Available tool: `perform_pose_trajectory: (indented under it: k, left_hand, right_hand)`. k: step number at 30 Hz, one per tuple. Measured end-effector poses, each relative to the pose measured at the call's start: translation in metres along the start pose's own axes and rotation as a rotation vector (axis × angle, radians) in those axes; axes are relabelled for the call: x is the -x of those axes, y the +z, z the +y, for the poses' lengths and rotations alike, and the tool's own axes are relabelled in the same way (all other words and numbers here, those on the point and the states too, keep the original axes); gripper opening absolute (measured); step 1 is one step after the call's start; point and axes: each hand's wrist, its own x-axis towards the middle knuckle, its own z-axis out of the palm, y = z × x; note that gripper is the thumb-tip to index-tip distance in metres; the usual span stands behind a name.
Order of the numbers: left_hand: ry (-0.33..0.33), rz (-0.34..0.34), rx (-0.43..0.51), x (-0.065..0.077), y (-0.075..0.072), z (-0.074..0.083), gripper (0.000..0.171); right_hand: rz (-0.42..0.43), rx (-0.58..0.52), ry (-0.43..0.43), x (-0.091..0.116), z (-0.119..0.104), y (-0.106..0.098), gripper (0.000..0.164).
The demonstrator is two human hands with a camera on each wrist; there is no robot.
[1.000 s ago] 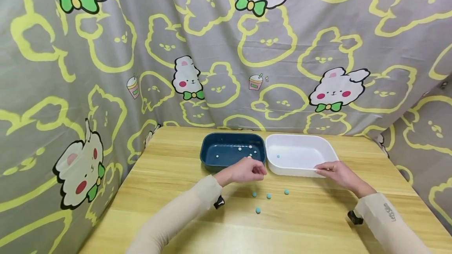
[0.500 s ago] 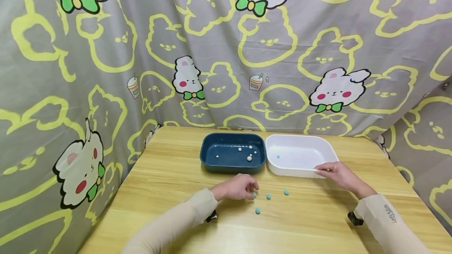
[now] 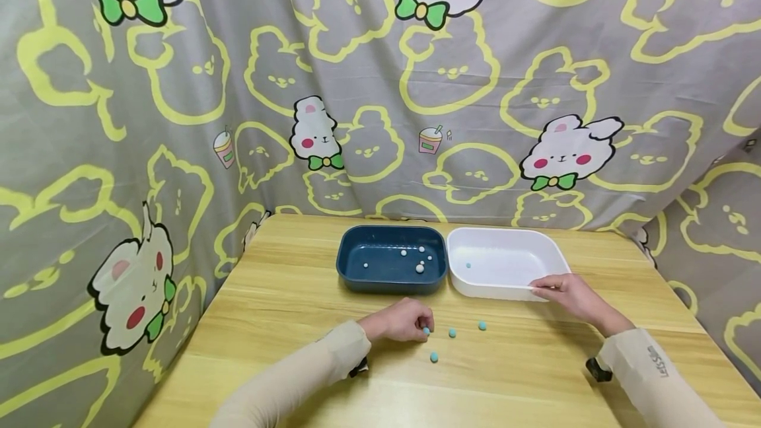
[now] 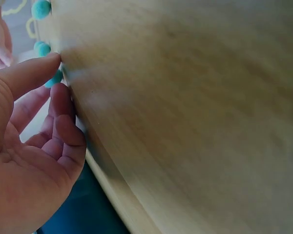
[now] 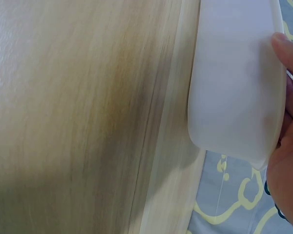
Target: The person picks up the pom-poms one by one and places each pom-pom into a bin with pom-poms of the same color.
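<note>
My left hand [image 3: 404, 320] is low over the table, with thumb and fingertips around a small teal pom-pom [image 3: 426, 331]. In the left wrist view, that pom-pom [image 4: 53, 79] shows between the thumb and the curled fingers. My right hand [image 3: 569, 296] grips the near right rim of a white plastic basin [image 3: 496, 292], with the thumb [image 5: 283, 46] over its edge in the right wrist view. One small light-blue ball [image 3: 468, 265] lies inside the basin. Loose teal pom-poms lie beside the left hand: one [image 3: 452, 333], another [image 3: 482, 325] and a nearer one [image 3: 434, 356].
Left of the white basin, nearly against it, stands a dark blue basin [image 3: 389, 286] holding several white balls [image 3: 419, 269] of differing size. Both basins stand toward the back of the wooden table [image 3: 285, 269]. A patterned curtain [image 3: 368, 164] hangs behind and along the sides.
From above the front of the dark blue basin, my left hand has come back toward me and down to the leftmost teal pom-pom, its fingers closing around it. The right hand stays at the rim.
</note>
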Motion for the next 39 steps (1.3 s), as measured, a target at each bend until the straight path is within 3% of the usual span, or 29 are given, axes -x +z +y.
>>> perform_pose_trajectory:
  k: [11,25,39]
  left_hand:
    - [0.016,-0.006,0.045,0.001,-0.004,0.004,0.008]
    - [0.095,0.065,0.065,-0.002,-0.033,0.018,0.003]
    - [0.062,0.12,0.12,-0.011,-0.062,0.022,0.006]
  right_hand:
    - [0.008,0.023,-0.004,0.0,0.002,0.0,0.022]
    - [0.008,0.018,0.008,0.001,0.002,0.0,0.023]
    - [0.022,-0.006,-0.023,0.002,0.004,0.003,0.022]
